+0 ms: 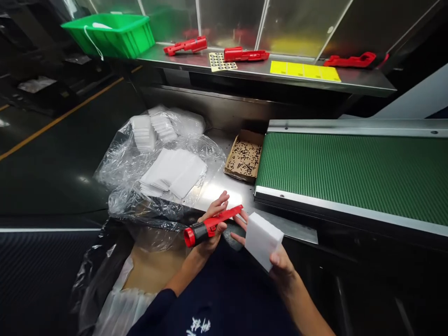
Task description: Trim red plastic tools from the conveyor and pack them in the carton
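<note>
My left hand (214, 235) is closed around a red and black plastic housing (210, 227), its round collar pointing left and its narrow end toward my right hand. Some left fingers stretch out behind the part. In my right hand (280, 263) is a stack of white foam sheets (262, 239), pinched between the thumb and the spread fingers. The two hands are close together in front of my body, above the metal table's near edge. More white foam sheets (175, 172) lie fanned out on clear plastic at the left of the table.
A cardboard tray (247, 176) of small dark pieces stands beside the green conveyor belt (350, 172). The rear shelf (252, 74) bears red parts (247, 55), yellow labels (304, 71) and a green bin (121, 39). An open, plastic-lined carton (154, 270) is at lower left.
</note>
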A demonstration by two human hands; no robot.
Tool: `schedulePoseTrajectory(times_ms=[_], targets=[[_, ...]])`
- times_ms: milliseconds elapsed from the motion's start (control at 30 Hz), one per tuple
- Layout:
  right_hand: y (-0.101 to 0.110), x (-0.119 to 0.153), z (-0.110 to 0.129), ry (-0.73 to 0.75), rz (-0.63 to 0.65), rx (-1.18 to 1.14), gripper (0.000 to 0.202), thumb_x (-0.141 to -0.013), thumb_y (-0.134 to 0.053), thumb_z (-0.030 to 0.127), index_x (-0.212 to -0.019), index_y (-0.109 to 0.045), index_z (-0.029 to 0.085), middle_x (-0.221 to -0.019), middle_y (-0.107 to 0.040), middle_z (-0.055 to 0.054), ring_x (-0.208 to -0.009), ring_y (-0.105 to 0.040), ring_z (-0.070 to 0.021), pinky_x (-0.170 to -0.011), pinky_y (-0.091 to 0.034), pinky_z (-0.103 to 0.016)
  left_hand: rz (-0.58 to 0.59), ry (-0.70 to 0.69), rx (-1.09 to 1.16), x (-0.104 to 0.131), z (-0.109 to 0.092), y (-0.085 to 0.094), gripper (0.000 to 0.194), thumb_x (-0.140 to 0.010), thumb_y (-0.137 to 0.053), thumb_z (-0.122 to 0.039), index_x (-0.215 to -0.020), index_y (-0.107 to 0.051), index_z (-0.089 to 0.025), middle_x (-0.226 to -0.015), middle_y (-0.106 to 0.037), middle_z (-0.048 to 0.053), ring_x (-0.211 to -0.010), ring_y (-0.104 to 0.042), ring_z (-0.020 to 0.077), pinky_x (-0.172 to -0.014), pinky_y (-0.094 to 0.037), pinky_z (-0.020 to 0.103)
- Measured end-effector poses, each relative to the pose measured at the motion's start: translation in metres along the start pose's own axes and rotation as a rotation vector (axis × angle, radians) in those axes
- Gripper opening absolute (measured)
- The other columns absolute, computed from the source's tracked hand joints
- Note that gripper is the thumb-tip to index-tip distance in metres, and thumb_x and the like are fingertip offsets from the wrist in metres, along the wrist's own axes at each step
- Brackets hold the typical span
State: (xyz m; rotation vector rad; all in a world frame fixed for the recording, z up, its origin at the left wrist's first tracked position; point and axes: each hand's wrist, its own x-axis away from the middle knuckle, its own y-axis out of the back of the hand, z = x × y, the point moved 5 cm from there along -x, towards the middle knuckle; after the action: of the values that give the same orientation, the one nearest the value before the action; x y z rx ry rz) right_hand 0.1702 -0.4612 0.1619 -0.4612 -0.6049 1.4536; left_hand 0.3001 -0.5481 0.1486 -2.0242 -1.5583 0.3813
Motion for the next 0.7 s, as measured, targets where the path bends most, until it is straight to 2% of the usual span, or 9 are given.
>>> schedulePoseTrajectory(times_ms=[100, 233, 300, 333, 400, 500, 600, 667, 700], targets=[[0.0, 0.0, 0.004, -0.074, -0.016, 0.007, 0.081, -0.059, -0.078, 0.061, -0.132, -0.058, 0.033, -0.148, -0.048, -0.008, -0.136, -0.042, -0.0373, -0.104, -0.043, -0.057, 0.082, -0.105, -0.112, 0.005, 0.005, -0.003, 0.038, -0.056, -0.094, -0.043, -0.082, -0.073, -0.025, -0.129, -0.061, 0.01, -0.14, -0.036, 0.037, -0.11, -0.04, 0.054], [0.002, -0.005, 0.004, -0.183, 0.018, 0.025, 0.078, -0.056, -0.074, 0.068, -0.122, -0.066, 0.027, -0.131, -0.062, -0.01, -0.12, -0.057, -0.0382, -0.097, -0.05, -0.051, 0.3, -0.232, -0.331, 0.005, 0.0, -0.013, 0.034, -0.058, -0.094, -0.033, -0.087, -0.077, -0.024, -0.129, -0.062, 0.011, -0.143, -0.031, 0.0364, -0.116, -0.031, 0.053], [0.008, -0.009, 0.004, -0.223, -0.028, 0.091, 0.082, -0.055, -0.069, 0.074, -0.119, -0.068, 0.023, -0.118, -0.068, -0.013, -0.111, -0.061, -0.0378, -0.093, -0.052, -0.05, 0.291, -0.196, -0.465, 0.003, -0.003, -0.012, 0.043, -0.057, -0.093, -0.025, -0.097, -0.076, -0.025, -0.137, -0.057, 0.009, -0.146, -0.024, 0.0348, -0.118, -0.028, 0.053], [0.01, -0.011, 0.006, -0.236, -0.035, 0.123, 0.085, -0.054, -0.067, 0.076, -0.118, -0.068, 0.021, -0.112, -0.069, -0.013, -0.108, -0.063, -0.0376, -0.09, -0.053, -0.049, 0.262, -0.142, -0.5, 0.003, -0.003, -0.008, 0.047, -0.059, -0.092, -0.023, -0.102, -0.075, -0.026, -0.14, -0.054, 0.007, -0.146, -0.026, 0.0341, -0.117, -0.031, 0.051], [0.012, -0.016, 0.011, -0.255, 0.004, 0.168, 0.084, -0.053, -0.068, 0.076, -0.116, -0.069, 0.02, -0.103, -0.071, -0.013, -0.101, -0.065, -0.036, -0.084, -0.055, -0.047, 0.244, 0.035, -0.499, 0.006, 0.0, -0.001, 0.052, -0.066, -0.087, -0.021, -0.115, -0.071, -0.027, -0.139, -0.055, 0.007, -0.136, -0.044, 0.0324, -0.111, -0.041, 0.045], [0.01, -0.024, 0.02, -0.286, 0.107, 0.198, 0.078, -0.056, -0.073, 0.07, -0.114, -0.069, 0.018, -0.095, -0.071, -0.011, -0.093, -0.067, -0.0326, -0.076, -0.056, -0.041, 0.346, 0.384, -0.325, 0.022, 0.012, 0.007, 0.063, -0.079, -0.079, -0.028, -0.137, -0.055, -0.026, -0.116, -0.069, 0.011, -0.099, -0.07, 0.0275, -0.089, -0.057, 0.037], [0.007, -0.031, 0.026, -0.298, 0.178, 0.199, 0.073, -0.058, -0.076, 0.066, -0.112, -0.07, 0.016, -0.094, -0.072, -0.01, -0.091, -0.067, -0.0295, -0.076, -0.055, -0.037, 0.403, 0.61, -0.013, 0.039, 0.021, 0.012, 0.071, -0.091, -0.062, -0.049, -0.15, -0.033, -0.02, -0.091, -0.073, 0.013, -0.07, -0.073, 0.0252, -0.058, -0.058, 0.029], [0.006, -0.035, 0.027, -0.308, 0.22, 0.191, 0.07, -0.06, -0.077, 0.064, -0.11, -0.07, 0.016, -0.095, -0.071, -0.01, -0.091, -0.067, -0.0283, -0.081, -0.054, -0.039, 0.456, 0.679, 0.159, 0.046, 0.024, 0.01, 0.072, -0.096, -0.044, -0.061, -0.153, -0.022, -0.023, -0.089, -0.072, 0.013, -0.061, -0.071, 0.0237, -0.045, -0.054, 0.025], [0.006, -0.036, 0.027, -0.314, 0.233, 0.188, 0.069, -0.06, -0.078, 0.063, -0.111, -0.07, 0.016, -0.096, -0.071, -0.01, -0.092, -0.067, -0.028, -0.084, -0.054, -0.041, 0.485, 0.69, 0.205, 0.049, 0.024, 0.008, 0.07, -0.097, -0.038, -0.062, -0.154, -0.019, -0.026, -0.09, -0.071, 0.012, -0.058, -0.07, 0.0225, -0.042, -0.052, 0.023]])
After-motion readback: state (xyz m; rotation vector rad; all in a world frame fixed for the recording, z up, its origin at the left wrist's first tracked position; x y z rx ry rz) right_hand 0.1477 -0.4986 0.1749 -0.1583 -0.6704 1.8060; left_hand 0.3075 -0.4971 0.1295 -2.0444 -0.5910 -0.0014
